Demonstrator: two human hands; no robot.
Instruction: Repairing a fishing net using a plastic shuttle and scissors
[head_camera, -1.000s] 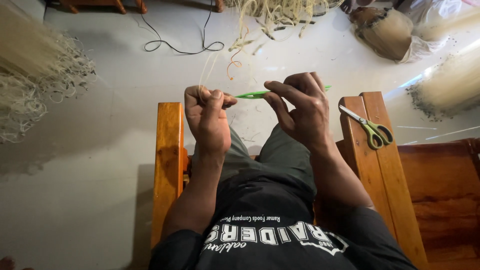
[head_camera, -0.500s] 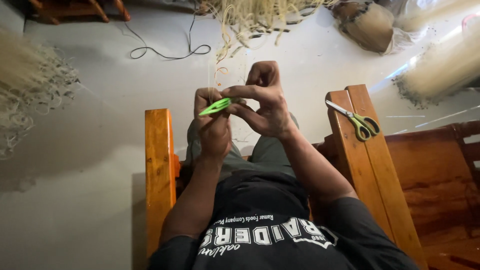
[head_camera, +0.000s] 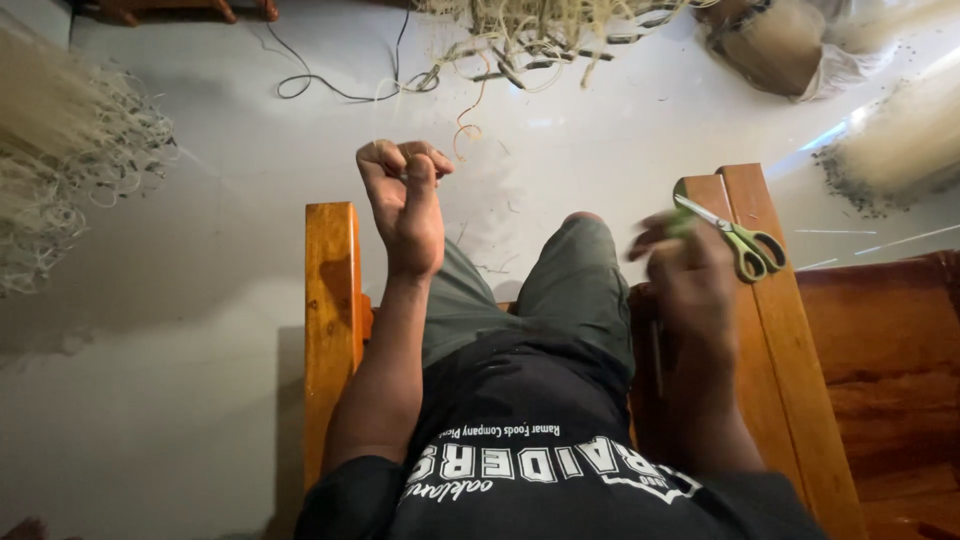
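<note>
Hands apart over my lap

My left hand (head_camera: 405, 205) pinches thin fibres; my blurred right hand (head_camera: 690, 265) is beside the green scissors (head_camera: 735, 237) on the wooden armrest (head_camera: 790, 400).

The scissors (head_camera: 738, 240) lie on the chair's right armrest (head_camera: 790, 380), near its front end. The right hand (head_camera: 690, 275) is held just left of them, the left hand (head_camera: 405, 200) raised beyond the left armrest (head_camera: 332, 300). Fibre bundles (head_camera: 60, 170) are spread on the floor (head_camera: 200, 380) at left, and a cable (head_camera: 330, 90) ahead.

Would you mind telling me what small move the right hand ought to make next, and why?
Probably onto the scissors: the blurred right hand is beside them on the wooden armrest, while the left hand is raised, fingers pinched, apparently on a thin pale fibre, perhaps for trimming.
</note>
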